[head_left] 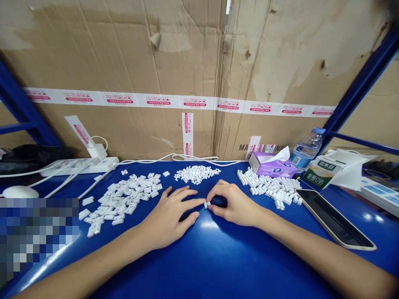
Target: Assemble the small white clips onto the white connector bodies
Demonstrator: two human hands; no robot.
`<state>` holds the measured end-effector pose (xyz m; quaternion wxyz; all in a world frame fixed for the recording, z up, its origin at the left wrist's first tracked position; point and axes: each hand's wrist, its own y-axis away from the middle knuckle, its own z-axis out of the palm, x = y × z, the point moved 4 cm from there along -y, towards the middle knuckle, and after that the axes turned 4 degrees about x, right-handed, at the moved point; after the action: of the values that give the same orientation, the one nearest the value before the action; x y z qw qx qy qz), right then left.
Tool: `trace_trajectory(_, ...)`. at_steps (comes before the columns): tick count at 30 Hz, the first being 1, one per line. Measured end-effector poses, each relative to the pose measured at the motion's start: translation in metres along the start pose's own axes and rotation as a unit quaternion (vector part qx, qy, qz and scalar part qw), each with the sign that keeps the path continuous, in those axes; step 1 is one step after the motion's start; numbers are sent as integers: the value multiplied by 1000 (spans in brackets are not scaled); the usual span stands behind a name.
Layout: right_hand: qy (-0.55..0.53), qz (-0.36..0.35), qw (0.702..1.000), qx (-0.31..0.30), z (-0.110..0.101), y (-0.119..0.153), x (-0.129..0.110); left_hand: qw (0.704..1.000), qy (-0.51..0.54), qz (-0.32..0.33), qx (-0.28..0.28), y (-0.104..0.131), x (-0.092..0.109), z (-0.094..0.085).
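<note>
A small white plastic piece [206,204] is between my hands, low over the blue tabletop. My right hand [232,201] pinches it between thumb and forefinger. My left hand [178,211] has its fingers spread, and its forefinger tip reaches the piece from the left; its thumb stays apart. To the left lies a heap of flat white plastic parts [126,195]. Beyond my hands is a pile of tiny white pieces [197,174]. A third pile, of white connector-like parts [271,187], lies to the right. The piece's finer detail is too small to make out.
On the right are a phone [336,218], a purple tissue pack [276,168], a plastic bottle [307,149] and an opened carton [324,170]. A power strip [81,166] with white cables sits at the back left. Cardboard [140,54] walls the far edge.
</note>
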<state>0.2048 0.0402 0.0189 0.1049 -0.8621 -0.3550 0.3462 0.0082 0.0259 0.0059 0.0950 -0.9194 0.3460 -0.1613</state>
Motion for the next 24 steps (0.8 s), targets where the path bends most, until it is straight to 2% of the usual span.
trace_trajectory(6,7,14,1000,15,-1,0,5,1000,4,-11,9,0,0,-1)
trace_trajectory(11,58,-4,998,1,-3,2,6,1000,-10,-24,-9,1,0,1)
trace_trajectory(19,152,60,981,-102,4,15,18,1000,-17,-4,-9,3,-3,3)
trace_trajectory(24,155,57,980,-115,7,17,20,1000,-23,-4,-8,3,-4,4)
